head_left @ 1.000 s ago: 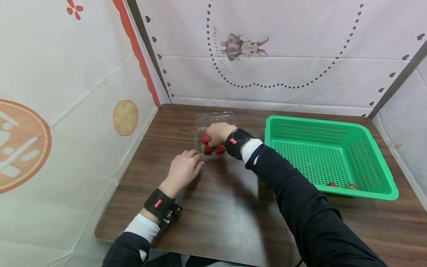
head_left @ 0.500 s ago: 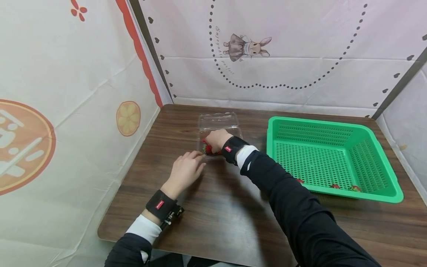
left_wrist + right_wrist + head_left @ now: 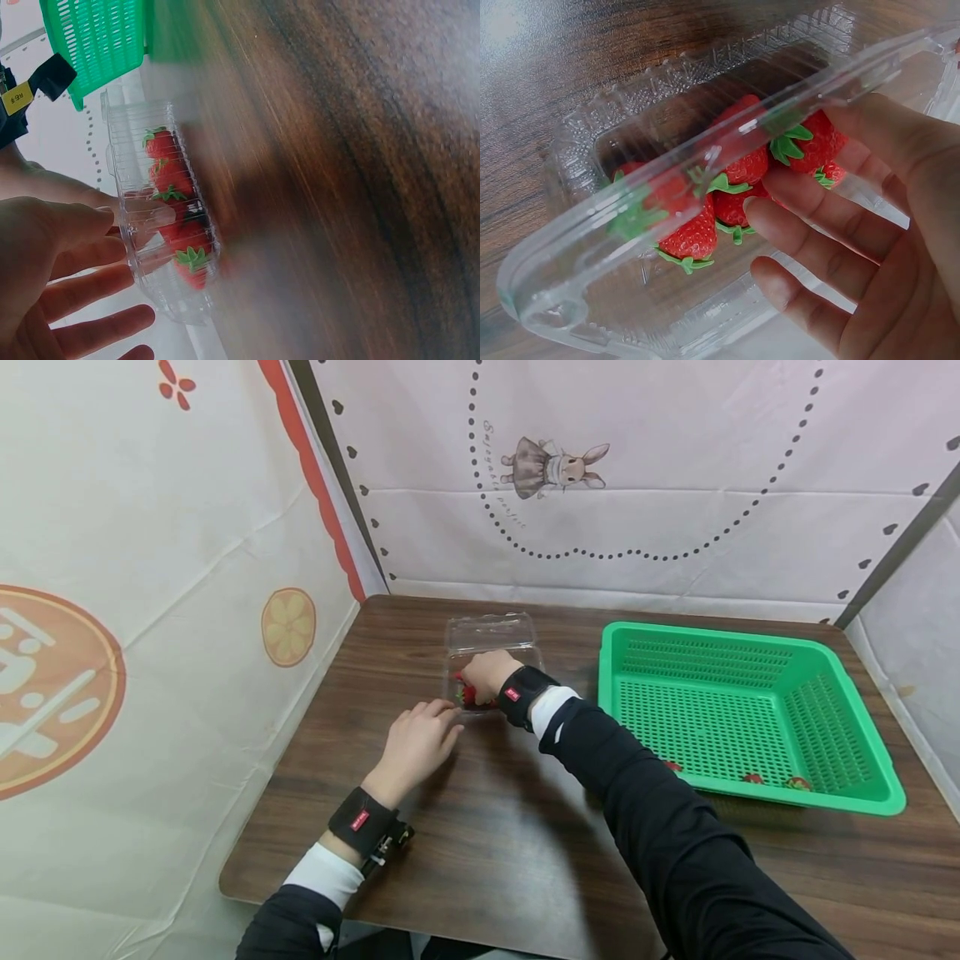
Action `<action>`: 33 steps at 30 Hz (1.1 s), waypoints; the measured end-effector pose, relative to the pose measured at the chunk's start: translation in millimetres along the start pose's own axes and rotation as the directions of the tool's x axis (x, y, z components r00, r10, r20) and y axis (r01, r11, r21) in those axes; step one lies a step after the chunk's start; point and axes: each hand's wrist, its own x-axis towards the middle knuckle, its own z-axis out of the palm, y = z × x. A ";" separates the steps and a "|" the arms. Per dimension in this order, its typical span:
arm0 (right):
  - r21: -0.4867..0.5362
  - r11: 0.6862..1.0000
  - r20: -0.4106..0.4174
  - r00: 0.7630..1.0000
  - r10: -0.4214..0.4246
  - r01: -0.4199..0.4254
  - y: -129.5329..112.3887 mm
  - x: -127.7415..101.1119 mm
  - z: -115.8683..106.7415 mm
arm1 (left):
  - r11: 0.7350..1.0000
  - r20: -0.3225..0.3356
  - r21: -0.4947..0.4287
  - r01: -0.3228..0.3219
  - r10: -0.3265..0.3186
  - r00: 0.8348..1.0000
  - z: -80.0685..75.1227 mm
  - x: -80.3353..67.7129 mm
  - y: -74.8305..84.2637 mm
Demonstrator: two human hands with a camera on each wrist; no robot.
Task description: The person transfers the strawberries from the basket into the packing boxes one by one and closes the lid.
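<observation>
So — right fingers [image 3: 832, 210] pinch one strawberry [image 3: 816, 139], left fingers [image 3: 94, 292] spread (one basket [image 3: 705, 714] shows three).

Left red patch [image 3: 361, 820]: it sat on the black left wristband [image 3: 377, 832] and had tiny white letters, too small to read.
Right red patch [image 3: 512, 695]: it sat on the black right wristband [image 3: 532, 683], and its white letters were too small as well.
Yellow tag [image 3: 17, 98]: it had dark marks, too fuzzy to read for sure.
Grey writing [image 3: 488, 441]: it curved beside the rabbit [image 3: 558, 469] on the back cloth [image 3: 660, 452], too faint to read.
White shapes [image 3: 47, 712]: they filled the orange circle [image 3: 105, 681]; maybe letters, but I couldn't tell.
</observation>
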 end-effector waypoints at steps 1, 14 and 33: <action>-0.004 1.000 -0.001 1.000 0.000 0.000 0.0 0.3 0.1 | 1.000 -0.001 0.002 0.001 -0.001 1.000 0.3 -0.2 -0.1; -0.045 0.999 -0.029 0.999 -0.013 0.011 -0.7 0.1 -0.1 | 1.000 -0.029 0.009 -0.011 0.011 1.000 1.5 -3.1 1.3; -0.035 0.999 -0.039 0.999 -0.015 0.013 -2.1 -7.0 -5.3 | 1.000 -0.033 0.002 -0.020 0.020 0.999 -0.4 -2.5 4.5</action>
